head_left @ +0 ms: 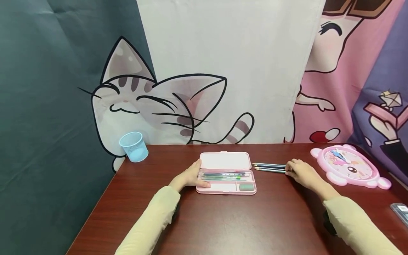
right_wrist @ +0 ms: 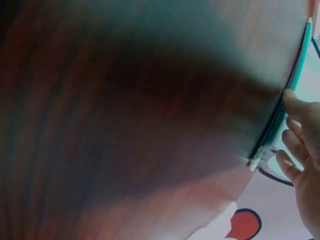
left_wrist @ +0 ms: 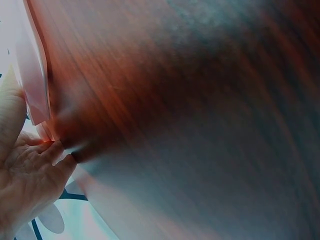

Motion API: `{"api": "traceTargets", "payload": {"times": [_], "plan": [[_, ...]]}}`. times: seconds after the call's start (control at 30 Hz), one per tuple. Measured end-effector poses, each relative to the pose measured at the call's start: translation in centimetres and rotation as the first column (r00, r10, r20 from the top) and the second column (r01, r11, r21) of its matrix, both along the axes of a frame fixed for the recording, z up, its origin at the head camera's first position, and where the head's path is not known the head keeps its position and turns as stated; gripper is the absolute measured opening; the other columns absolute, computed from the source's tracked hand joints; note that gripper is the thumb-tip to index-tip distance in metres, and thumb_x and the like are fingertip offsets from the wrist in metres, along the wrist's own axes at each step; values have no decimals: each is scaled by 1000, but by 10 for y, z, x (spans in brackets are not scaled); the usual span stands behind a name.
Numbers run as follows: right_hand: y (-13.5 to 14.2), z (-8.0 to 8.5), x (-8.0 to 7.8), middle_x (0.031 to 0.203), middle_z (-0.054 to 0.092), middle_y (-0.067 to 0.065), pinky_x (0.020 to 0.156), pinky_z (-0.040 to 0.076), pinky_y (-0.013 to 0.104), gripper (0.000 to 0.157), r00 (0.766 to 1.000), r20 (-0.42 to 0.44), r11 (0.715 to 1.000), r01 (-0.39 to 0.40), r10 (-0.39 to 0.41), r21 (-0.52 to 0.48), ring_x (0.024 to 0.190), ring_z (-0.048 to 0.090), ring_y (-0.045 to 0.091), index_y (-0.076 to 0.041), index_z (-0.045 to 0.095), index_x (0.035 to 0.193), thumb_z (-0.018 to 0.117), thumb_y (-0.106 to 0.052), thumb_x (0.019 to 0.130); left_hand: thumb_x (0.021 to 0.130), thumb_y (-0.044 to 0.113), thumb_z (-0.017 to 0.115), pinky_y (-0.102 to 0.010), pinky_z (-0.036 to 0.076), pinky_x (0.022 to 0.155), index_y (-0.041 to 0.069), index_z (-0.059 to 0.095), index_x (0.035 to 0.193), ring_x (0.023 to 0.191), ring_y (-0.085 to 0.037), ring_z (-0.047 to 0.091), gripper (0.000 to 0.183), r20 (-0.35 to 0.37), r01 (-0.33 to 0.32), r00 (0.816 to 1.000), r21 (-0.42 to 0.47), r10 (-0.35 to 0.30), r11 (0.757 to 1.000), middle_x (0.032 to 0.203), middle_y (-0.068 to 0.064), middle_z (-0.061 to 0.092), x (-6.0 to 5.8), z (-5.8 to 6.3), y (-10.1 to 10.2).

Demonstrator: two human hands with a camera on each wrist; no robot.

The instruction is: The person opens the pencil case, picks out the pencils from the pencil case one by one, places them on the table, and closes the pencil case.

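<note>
An open pink pencil case lies on the table, its lid folded back. Several pencils lie in its long tray, and a grey-green eraser sits in the front right compartment. My left hand grips the case's left end, the thumb over the front corner and the fingers along the outer side. To the right of the case, my right hand pinches dark blue-green pencils, their sharpened tips pointing left. In the right wrist view, the thumb presses a green pencil with an eraser end.
A light-blue cup stands at the back left corner. At the right lies a pink animal-shaped clock, close to my right hand. Nearer the right edge is a small grey item. A cartoon curtain hangs behind the table.
</note>
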State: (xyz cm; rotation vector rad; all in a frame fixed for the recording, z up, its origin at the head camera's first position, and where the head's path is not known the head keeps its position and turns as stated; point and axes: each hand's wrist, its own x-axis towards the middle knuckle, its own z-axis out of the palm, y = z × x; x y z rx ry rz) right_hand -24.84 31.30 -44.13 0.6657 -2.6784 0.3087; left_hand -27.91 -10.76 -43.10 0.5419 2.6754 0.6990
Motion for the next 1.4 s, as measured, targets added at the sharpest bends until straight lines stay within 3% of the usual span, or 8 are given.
{"api": "traceTargets", "payload": {"times": [0.17,0.4,0.63,0.93,1.17,1.4], "plan": [[-17,2,-4,69,51,1,57,41,32,18,1000,26,999,8,-6,-47,64,49,16,-7,58,75,75,-7,69,68,43,77,-43,22,112,-5,8,144,139,-31,20,113,-1,-6,1000,4,6,1000,151,-22,15,0,-2,0],[-77,9,-10,79,57,1,69,48,37,11,989,99,990,-102,112,-100,76,57,17,-8,60,81,70,-10,77,68,44,76,-44,22,112,-3,8,145,139,-30,21,113,-6,-20,1000,0,20,1000,151,-20,15,1,0,-1],[-133,14,-8,85,60,0,72,50,35,10,954,221,977,-186,204,-103,81,59,14,-9,64,90,67,-13,82,70,43,76,-44,22,112,-5,8,144,138,-31,21,111,-14,0,1000,7,0,1000,150,-22,16,0,-2,4],[-157,9,-13,85,61,4,70,50,29,14,919,252,951,-278,305,-136,78,59,14,-1,67,94,64,-8,83,69,42,77,-43,22,112,-6,9,144,138,-30,21,112,-7,4,1000,26,-4,1000,150,-22,16,1,1,9],[-162,9,-11,82,62,1,64,48,26,10,951,177,967,-248,254,-52,75,60,13,-5,69,91,65,-10,82,68,43,77,-43,22,112,-4,9,144,138,-30,22,112,0,-1,1000,15,1,1000,150,-20,16,1,1,7],[-156,17,-9,82,63,-1,67,49,31,6,965,169,976,-180,199,-121,75,60,11,-10,69,87,65,-12,83,68,43,77,-43,23,112,-3,9,144,137,-29,24,112,-8,-8,1000,0,8,1000,150,-20,19,0,-1,1]]}}
